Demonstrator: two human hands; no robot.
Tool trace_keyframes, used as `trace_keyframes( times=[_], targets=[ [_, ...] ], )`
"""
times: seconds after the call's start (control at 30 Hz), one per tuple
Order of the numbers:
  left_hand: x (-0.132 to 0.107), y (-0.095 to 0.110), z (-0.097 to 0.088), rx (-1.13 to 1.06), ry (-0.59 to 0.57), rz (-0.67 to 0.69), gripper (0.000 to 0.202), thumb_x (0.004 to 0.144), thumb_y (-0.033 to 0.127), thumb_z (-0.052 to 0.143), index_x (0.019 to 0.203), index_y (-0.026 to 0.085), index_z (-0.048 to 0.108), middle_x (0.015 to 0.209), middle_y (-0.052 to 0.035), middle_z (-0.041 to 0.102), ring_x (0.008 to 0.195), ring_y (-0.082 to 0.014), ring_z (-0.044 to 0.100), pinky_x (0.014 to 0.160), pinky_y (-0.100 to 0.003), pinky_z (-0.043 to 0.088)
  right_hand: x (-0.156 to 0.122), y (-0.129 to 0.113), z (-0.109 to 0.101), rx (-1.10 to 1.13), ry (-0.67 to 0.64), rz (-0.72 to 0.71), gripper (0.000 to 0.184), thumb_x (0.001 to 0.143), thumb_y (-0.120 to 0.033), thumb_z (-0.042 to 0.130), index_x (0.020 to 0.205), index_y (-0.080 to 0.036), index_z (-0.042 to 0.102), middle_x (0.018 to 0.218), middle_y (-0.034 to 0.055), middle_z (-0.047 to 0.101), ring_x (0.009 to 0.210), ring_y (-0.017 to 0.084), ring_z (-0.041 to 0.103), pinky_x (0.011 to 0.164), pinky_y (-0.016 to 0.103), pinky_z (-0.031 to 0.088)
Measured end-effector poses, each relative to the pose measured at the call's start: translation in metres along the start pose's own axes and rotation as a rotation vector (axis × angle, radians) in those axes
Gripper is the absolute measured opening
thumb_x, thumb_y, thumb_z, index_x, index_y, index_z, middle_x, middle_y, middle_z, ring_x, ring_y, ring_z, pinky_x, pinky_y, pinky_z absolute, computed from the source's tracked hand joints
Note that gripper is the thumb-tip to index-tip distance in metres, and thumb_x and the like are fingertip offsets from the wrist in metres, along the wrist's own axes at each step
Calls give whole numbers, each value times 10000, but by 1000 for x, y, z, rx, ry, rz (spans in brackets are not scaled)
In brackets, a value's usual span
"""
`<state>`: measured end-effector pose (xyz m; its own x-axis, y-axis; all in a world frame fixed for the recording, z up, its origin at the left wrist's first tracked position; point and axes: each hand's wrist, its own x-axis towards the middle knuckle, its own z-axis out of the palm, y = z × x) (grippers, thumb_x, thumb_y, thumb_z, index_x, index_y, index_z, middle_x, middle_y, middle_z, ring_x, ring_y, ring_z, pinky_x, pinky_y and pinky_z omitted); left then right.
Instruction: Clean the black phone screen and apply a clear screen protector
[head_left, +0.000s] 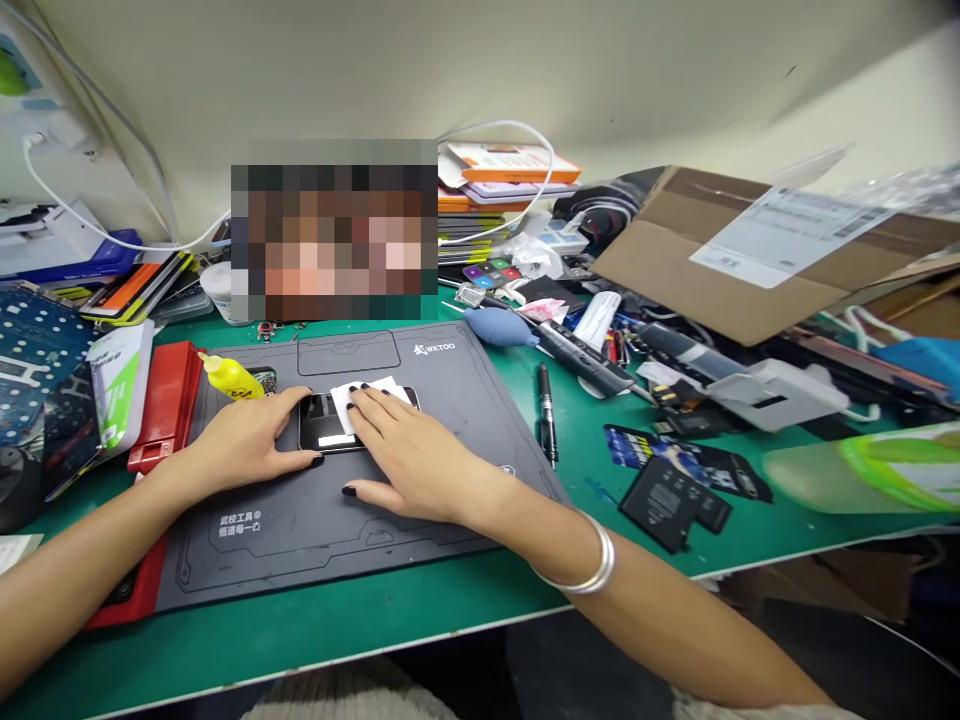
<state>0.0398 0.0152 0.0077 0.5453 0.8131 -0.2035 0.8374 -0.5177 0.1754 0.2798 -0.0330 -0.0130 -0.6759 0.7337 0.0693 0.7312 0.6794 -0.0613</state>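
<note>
A dark phone (319,407) lies lengthwise across the grey work mat (330,540), its glossy side up. My left hand (251,440) grips the phone's left end, thumb along the near edge and fingers at the far edge. On top of the phone is a thin white wipe (342,408). My right hand (416,455) presses that wipe down with flattened fingers, its thumb apart over the mat. The phone's right part is mostly covered by the wipe and my hand. Just beyond my left hand, a yellow squeeze bottle (236,378) lies tilted near a small circuit-like part.
A red tool (165,400) borders the mat's left side. To the right are a blue air blower (501,327), a black pen (547,415) and a black battery (667,505). A cardboard box (720,250) stands over clutter at the back right. A pixelated patch hides part of the background.
</note>
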Motion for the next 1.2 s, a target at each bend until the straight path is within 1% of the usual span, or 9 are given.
trace_keyframes(
  times=[0.13,0.2,0.3,0.47,0.6,0.77,0.87,1.0,1.2],
  targets=[
    [-1,0,0,-2,-14,13,742,861,548,608,1442,113,453,920,-105,676,828,-306,674,737,-376,503,1,6,0,20,-14,67,827,942,-593,537,1453,49,441,1521,285,455,1415,411,435,1191,530,373],
    [-1,0,0,6,-14,10,739,864,543,608,1446,116,447,920,-103,677,827,-302,674,737,-375,508,0,6,2,5,-8,78,864,925,-616,548,1455,57,438,1523,292,449,1408,428,434,1190,543,367],
    [-1,0,1,18,-14,11,729,868,536,610,1451,131,445,916,-97,680,822,-296,677,742,-374,515,0,2,3,-16,4,73,918,898,-654,563,1451,68,442,1538,305,420,1405,451,422,1174,572,376],
    [-1,1,-1,25,-23,-3,721,876,527,613,1456,135,440,916,-92,682,812,-291,681,732,-363,515,1,-1,0,16,-34,78,953,878,-678,572,1471,56,435,1576,283,375,1429,442,382,1201,549,341],
    [-1,2,-2,22,-31,-6,695,876,509,625,1441,142,455,916,-86,684,801,-288,678,710,-354,500,1,-3,-2,32,-33,53,982,854,-694,593,1461,63,446,1584,294,351,1415,461,384,1180,571,358],
    [-2,1,-2,25,-29,-4,700,876,520,630,1438,141,456,921,-86,681,804,-284,671,702,-342,484,3,-3,-1,73,-5,62,974,834,-696,619,1453,39,461,1575,299,360,1403,451,401,1161,576,372],
    [-2,2,-3,26,-30,-5,692,885,519,616,1438,136,454,929,-91,680,803,-281,668,706,-339,481,4,-2,-1,64,4,38,1001,824,-715,614,1447,54,457,1569,306,363,1395,456,401,1171,575,354],
    [-1,3,-4,28,-36,-2,691,881,521,615,1434,135,460,941,-95,685,811,-287,673,721,-345,483,5,-2,0,53,7,46,996,823,-725,604,1441,44,463,1566,304,366,1377,446,419,1152,565,379],
    [-1,2,-3,33,-43,-9,689,879,501,627,1437,136,456,929,-90,682,804,-285,673,702,-342,481,5,-3,2,82,26,7,1008,817,-729,603,1422,65,466,1547,314,383,1380,457,407,1187,558,335]
  ],
)
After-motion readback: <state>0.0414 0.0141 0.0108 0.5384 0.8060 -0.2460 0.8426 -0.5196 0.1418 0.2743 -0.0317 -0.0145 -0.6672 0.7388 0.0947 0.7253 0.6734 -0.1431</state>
